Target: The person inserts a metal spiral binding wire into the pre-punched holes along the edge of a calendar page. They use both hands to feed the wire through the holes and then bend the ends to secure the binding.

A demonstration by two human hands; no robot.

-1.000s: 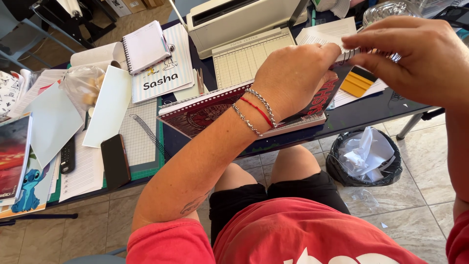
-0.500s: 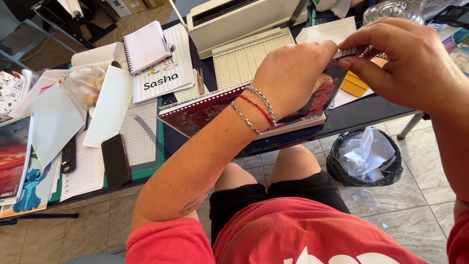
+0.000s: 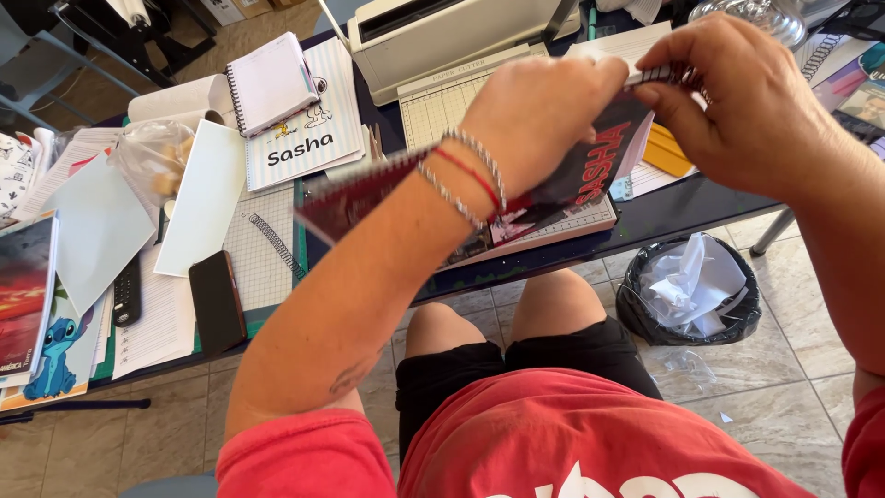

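Red notebook (image 3: pixel 590 171) pinched w/ left hand (image 3: pixel 539 115), right hand (image 3: pixel 737 97).

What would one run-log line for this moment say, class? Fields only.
left hand: holds red notebook | right hand: pinches its spiral binding | notebook: lifted off desk | nearby: paper cutter, phone

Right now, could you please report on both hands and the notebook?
Left hand and right hand pinching spiral at red notebook top edge. Cover lifted off desk. Nothing blocking.

Two hands (image 3: pixel 544 111) (image 3: pixel 737 101), one phone (image 3: pixel 218 300)
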